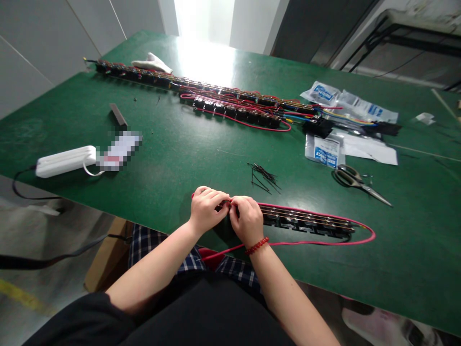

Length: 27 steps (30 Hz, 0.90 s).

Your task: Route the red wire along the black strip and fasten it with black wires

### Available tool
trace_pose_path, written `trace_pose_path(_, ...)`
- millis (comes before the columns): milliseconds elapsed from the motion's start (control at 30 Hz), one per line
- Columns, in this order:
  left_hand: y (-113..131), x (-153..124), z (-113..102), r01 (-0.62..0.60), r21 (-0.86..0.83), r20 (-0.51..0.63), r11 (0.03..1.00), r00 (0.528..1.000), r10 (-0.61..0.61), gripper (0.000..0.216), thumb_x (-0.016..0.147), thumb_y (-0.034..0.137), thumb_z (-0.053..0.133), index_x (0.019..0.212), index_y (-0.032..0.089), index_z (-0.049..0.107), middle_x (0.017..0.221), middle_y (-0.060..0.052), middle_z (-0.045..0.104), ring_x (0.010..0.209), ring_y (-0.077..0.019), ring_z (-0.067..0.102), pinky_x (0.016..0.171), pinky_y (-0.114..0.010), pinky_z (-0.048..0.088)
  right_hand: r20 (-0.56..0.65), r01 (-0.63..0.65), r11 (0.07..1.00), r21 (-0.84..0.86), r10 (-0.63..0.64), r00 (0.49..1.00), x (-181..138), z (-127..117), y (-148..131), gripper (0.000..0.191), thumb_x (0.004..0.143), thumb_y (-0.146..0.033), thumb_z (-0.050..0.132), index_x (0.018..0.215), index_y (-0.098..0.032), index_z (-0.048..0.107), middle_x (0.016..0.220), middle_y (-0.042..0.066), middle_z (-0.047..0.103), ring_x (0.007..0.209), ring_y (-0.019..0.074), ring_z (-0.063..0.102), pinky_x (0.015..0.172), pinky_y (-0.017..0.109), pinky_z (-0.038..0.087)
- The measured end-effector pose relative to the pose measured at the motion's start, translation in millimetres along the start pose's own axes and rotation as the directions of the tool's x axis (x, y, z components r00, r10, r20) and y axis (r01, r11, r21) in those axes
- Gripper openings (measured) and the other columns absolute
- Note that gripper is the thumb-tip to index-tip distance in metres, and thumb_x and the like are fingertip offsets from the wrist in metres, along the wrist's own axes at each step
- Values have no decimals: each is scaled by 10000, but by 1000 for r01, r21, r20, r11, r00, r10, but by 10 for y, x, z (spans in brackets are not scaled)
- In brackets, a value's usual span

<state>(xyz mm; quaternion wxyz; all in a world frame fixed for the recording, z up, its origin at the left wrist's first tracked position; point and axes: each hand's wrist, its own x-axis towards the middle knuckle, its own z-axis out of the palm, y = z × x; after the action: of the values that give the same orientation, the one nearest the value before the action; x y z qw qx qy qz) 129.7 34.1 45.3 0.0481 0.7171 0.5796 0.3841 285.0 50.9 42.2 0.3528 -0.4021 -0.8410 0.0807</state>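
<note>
A long black module strip [306,222] with brass-coloured rods lies on the green table [162,158] in front of me. A red cable [317,243] runs along its far side, loops around the right end and comes back toward my lap. My left hand [209,209] is closed at the strip's left end, its fingertips pinched together. Right beside it, my right hand [248,218] is also closed, thumb against fingers. The fingertips of both hands nearly meet over the strip and cable; what they pinch is hidden. Beyond my hands lies a loose pile of black cable ties [264,175].
Scissors [355,180] lie at the right, near plastic bags [326,151] and white paper [370,148]. More wired black strips [234,108] stretch across the back, with a white glove [153,63] behind. A white power strip [66,161] and a blurred-out phone [120,149] are at left.
</note>
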Motion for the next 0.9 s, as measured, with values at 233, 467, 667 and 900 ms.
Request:
trace_pose_path(233, -24, -8, 20, -17, -9, -13, 1000, 1000, 17, 140, 876, 227, 576, 843, 271, 705, 895, 41, 764, 817, -147, 686, 897, -375, 419, -8, 10, 1000, -17, -10, 1000, 0, 1, 2, 115, 886, -132, 495, 944, -194, 573, 897, 71, 682, 870, 217, 610, 838, 376, 499)
trace_pose_path(467, -27, -2, 25, -8, 13, -11, 1000, 1000, 8, 151, 895, 238, 564, 843, 260, 704, 861, 37, 764, 800, -146, 685, 884, -375, 413, 4, 0, 1000, -2, 0, 1000, -5, 7, 10, 103, 886, -135, 501, 929, -194, 574, 898, 67, 681, 866, 211, 609, 828, 370, 501)
trace_pose_path(667, -26, -4, 35, 0, 26, -13, 1000, 1000, 0, 161, 893, 220, 554, 836, 260, 699, 844, 35, 761, 781, -147, 679, 876, -374, 415, 0, 0, 1000, 6, 0, 1000, -4, 3, 7, 96, 885, -136, 506, 923, -195, 571, 898, 67, 682, 871, 208, 607, 829, 365, 499)
trace_pose_path(900, -19, -6, 32, -7, 28, -16, 1000, 1000, 7, 127, 879, 247, 571, 875, 257, 697, 855, 33, 760, 790, -151, 677, 878, -368, 414, -9, 5, 1000, 1, -5, 1000, -4, -2, 2, 93, 887, -130, 510, 925, -192, 568, 897, 66, 682, 867, 210, 611, 825, 363, 500)
